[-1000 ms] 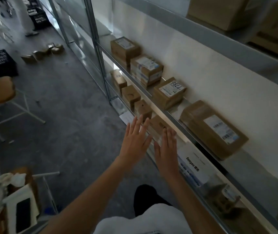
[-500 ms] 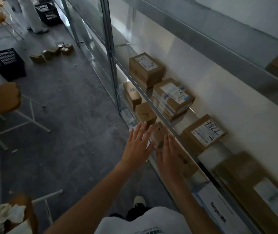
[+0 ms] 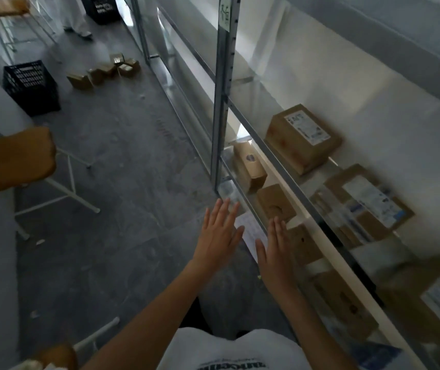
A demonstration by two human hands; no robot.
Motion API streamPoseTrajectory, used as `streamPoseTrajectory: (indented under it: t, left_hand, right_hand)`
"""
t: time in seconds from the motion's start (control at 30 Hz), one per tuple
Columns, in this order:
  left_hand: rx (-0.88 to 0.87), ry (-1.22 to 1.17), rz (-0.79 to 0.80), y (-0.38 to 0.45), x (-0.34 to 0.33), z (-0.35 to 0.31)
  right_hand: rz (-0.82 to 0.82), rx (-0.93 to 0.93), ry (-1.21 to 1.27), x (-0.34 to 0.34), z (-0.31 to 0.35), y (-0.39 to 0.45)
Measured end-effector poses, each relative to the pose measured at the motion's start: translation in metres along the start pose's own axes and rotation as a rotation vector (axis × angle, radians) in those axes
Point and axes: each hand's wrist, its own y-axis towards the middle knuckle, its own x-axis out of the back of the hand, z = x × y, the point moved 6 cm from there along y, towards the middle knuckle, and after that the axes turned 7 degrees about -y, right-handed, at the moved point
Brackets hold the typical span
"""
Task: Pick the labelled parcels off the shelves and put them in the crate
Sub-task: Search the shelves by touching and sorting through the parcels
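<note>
Both hands are held out flat with straight, spread fingers, holding nothing; the left hand [image 3: 220, 235] hovers over the grey floor [image 3: 112, 209] just outside the shelf edge, the right hand [image 3: 276, 253] over the front of the lower shelf [image 3: 251, 231], fingertips close to a small brown box [image 3: 275, 204]; whether they touch it cannot be told; beyond it an oblong parcel [image 3: 249, 166] lies with its long axis running away along the shelf; on the upper shelf a labelled parcel [image 3: 303, 137] sits label up, its long side angled toward the wall, and a flatter labelled parcel [image 3: 365, 206] lies nearer; a black crate [image 3: 30, 88] stands on the floor far to the left, well apart from the shelves
</note>
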Motion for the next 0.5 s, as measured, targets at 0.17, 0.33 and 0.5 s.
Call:
streamPoseTrajectory:
  t: [0.17,0.33,0.5]
  left_hand:
    - [-0.011,0.003,0.002,0.040,0.041,0.078]
    - [-0.036,0.032,0.107,0.088,0.050,0.121]
    - [-0.145,0.105,0.225,0.156,0.039,0.136]
  right_hand:
    - [0.001,-0.063,0.052,-0.035,0.059,0.041]
    - [0.049,-0.106,0.077,-0.052,0.087,0.092]
    - [0.062,-0.208,0.083,-0.069,0.072,0.162]
